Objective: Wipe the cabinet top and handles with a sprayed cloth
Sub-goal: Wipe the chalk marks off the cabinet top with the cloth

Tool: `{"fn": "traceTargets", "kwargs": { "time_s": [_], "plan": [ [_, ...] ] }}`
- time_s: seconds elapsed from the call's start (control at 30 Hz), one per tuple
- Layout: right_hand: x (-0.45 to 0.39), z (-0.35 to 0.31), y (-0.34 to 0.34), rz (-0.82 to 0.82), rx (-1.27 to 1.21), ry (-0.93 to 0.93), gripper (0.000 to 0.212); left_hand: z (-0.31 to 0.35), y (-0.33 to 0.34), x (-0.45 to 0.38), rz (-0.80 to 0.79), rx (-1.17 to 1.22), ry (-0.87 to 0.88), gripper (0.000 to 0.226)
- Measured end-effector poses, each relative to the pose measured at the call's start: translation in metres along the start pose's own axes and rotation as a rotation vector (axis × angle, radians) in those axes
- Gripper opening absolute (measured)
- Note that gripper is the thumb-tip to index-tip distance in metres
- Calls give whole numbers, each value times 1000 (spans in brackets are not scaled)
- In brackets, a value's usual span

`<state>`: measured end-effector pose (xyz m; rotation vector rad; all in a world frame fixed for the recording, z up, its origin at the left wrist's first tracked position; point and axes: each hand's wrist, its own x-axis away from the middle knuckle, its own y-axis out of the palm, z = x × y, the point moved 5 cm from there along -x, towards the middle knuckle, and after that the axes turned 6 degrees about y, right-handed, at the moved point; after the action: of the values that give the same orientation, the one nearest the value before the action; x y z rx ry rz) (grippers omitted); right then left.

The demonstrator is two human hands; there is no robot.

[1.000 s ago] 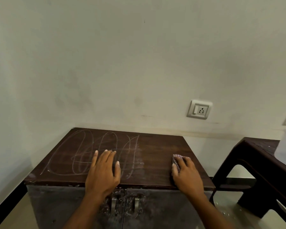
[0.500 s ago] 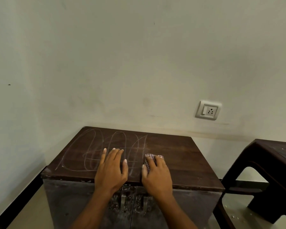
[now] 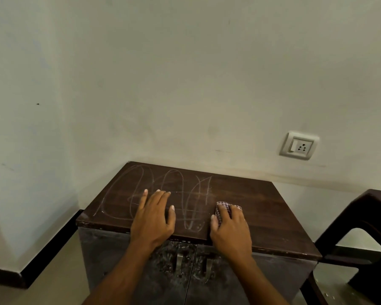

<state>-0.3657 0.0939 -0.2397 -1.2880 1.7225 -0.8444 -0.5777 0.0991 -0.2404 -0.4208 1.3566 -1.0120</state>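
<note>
head view: right hand (image 3: pixel 229 227) pressing cloth (image 3: pixel 223 208) has slid rightward from flat, empty left hand (image 3: pixel 153 219).

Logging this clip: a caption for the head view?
Right hand presses cloth onto chalk-marked cabinet top; left hand rests flat beside it.
</note>
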Motion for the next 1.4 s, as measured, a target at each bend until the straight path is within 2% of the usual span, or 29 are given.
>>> {"fn": "traceTargets", "kwargs": {
  "time_s": [0.2,0.33,0.53,0.63,0.87,1.2,1.4],
  "plan": [
    [3,-59,25,-51,-55,-138,53,-1,-1,2,-6,-7,9,55],
    [-3,-45,21,-62,-52,-134,53,-22,-8,4,17,-37,-22,56],
    [-21,-5,5,-25,6,-17,53,-24,-8,3,5,-28,-29,58],
    [-24,-16,10,-14,3,-18,53,-23,-8,4,12,-22,-24,56],
    [-24,-58,30,-112,-68,-135,54,-25,-6,4,7,-21,-39,58],
    [-61,-10,17,-58,-38,-30,53,-27,-2,3,-11,7,-34,58],
    [-60,-38,31,-78,-40,-51,54,-30,2,0,-47,-22,-26,55]
  ]
}}
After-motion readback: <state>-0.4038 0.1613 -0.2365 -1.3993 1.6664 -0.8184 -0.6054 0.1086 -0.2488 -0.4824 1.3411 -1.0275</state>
